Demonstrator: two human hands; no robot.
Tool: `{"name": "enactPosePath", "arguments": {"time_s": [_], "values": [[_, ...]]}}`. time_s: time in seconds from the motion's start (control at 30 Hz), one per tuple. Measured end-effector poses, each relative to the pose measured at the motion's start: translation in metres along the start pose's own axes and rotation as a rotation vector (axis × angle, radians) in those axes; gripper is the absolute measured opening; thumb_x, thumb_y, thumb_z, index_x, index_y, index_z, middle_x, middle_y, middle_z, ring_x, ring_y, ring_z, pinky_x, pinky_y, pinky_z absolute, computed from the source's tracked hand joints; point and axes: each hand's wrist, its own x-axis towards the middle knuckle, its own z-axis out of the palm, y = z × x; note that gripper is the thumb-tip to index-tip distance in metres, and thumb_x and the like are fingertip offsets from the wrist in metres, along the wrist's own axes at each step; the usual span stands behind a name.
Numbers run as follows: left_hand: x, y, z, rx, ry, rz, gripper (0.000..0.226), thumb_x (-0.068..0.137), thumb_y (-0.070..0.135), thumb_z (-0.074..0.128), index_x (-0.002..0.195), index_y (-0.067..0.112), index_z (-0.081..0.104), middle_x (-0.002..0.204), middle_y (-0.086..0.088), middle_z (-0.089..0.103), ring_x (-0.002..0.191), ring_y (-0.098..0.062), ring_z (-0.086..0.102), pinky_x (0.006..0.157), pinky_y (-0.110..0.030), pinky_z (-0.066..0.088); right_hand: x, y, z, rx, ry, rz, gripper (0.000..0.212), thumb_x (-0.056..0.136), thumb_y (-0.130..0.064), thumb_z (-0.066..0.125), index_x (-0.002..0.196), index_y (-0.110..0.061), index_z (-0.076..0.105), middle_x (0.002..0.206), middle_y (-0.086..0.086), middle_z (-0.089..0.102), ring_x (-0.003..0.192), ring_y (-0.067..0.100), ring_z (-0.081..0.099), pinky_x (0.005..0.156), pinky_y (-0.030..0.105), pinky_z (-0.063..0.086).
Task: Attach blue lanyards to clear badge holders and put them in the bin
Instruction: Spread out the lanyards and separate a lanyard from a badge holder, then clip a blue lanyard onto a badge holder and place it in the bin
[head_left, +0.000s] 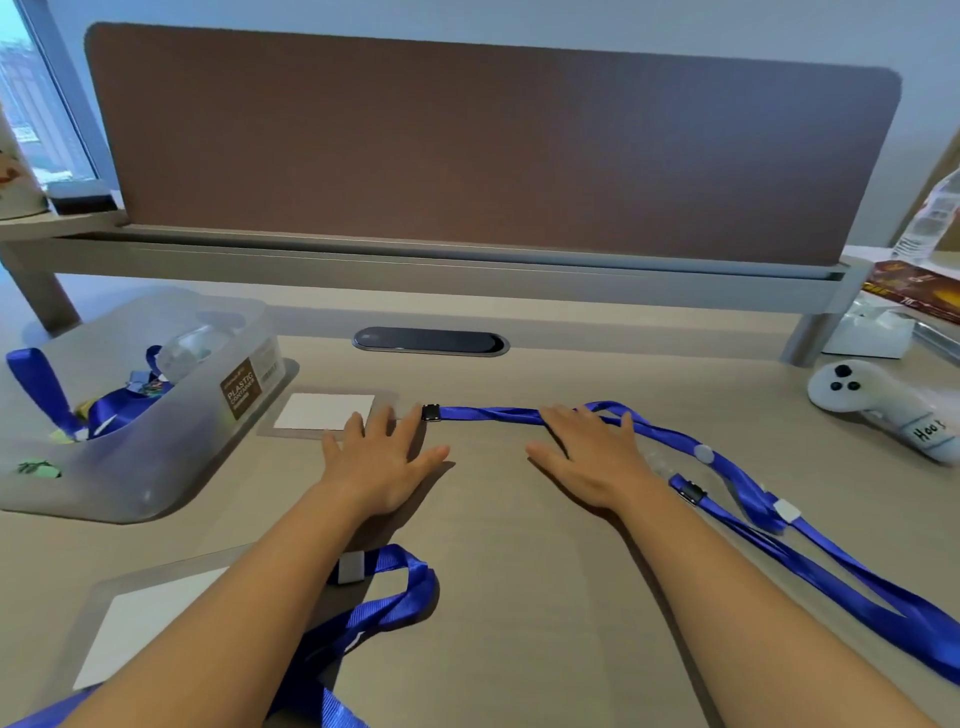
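Note:
My left hand (382, 457) lies flat on the desk, fingers spread, its fingertips at the edge of a clear badge holder (322, 413) with a white card inside. My right hand (587, 457) rests flat too, fingers over a blue lanyard (488, 414) whose black clip (430, 412) lies between the hands. The lanyard trails off to the right front. A second clear badge holder (140, 623) with a blue lanyard (395, 597) lies under my left forearm. The translucent plastic bin (171, 447) at the left holds finished blue lanyards.
A brown divider panel (467, 150) closes the back of the desk, with a dark cable grommet (431, 341) below it. A white controller (883, 405) lies at the right, with a water bottle (930, 218) and packets behind it.

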Motion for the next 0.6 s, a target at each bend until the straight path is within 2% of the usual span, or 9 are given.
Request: {"name": "enactPosePath", "arguments": {"time_s": [0.13,0.3,0.37,0.47,0.6], "values": [[0.001,0.006,-0.003,-0.008,-0.002,0.037,0.058,0.087,0.054,0.027,0.138,0.029,0.013,0.153,-0.005,0.011,0.139,-0.033,0.009,0.113,-0.052,0.012,0.002,0.008,-0.003,0.022,0.012,0.002,0.051,0.091,-0.047,0.032,0.136,-0.022,0.035,0.14,0.0,0.043,0.132,0.021,0.035,0.114,0.061,0.008],[-0.01,-0.001,-0.01,-0.057,0.056,0.055,0.058,0.087,0.05,0.034,0.137,0.026,0.02,0.154,-0.005,0.01,0.14,-0.03,0.005,0.115,-0.049,0.011,-0.005,0.0,-0.005,-0.04,0.017,0.003,0.057,0.094,-0.046,0.029,0.145,-0.023,0.018,0.158,0.0,0.012,0.146,0.024,0.008,0.115,0.055,0.003],[-0.023,-0.004,-0.018,-0.111,0.091,0.066,0.056,0.087,0.047,0.039,0.136,0.022,0.026,0.152,-0.007,0.018,0.139,-0.028,0.013,0.114,-0.046,0.017,-0.015,-0.012,-0.009,-0.013,0.064,-0.009,0.056,0.094,-0.043,0.032,0.144,-0.019,0.024,0.156,0.004,0.02,0.144,0.027,0.016,0.116,0.05,0.013],[-0.053,-0.01,-0.03,-0.255,0.096,0.067,0.052,0.086,0.041,0.046,0.131,0.019,0.035,0.144,-0.007,0.035,0.131,-0.024,0.032,0.107,-0.04,0.031,-0.037,-0.037,-0.013,0.11,0.098,-0.026,0.049,0.094,-0.038,0.037,0.136,-0.013,0.039,0.14,0.007,0.045,0.128,0.026,0.043,0.104,0.038,0.037],[-0.103,-0.028,-0.041,-0.314,0.063,0.074,0.048,0.083,0.039,0.053,0.125,0.018,0.044,0.137,-0.006,0.045,0.12,-0.02,0.045,0.1,-0.033,0.037,-0.071,-0.077,-0.008,0.28,0.027,-0.049,0.047,0.094,-0.037,0.039,0.135,-0.014,0.042,0.141,0.006,0.047,0.124,0.02,0.049,0.102,0.035,0.04]]}}
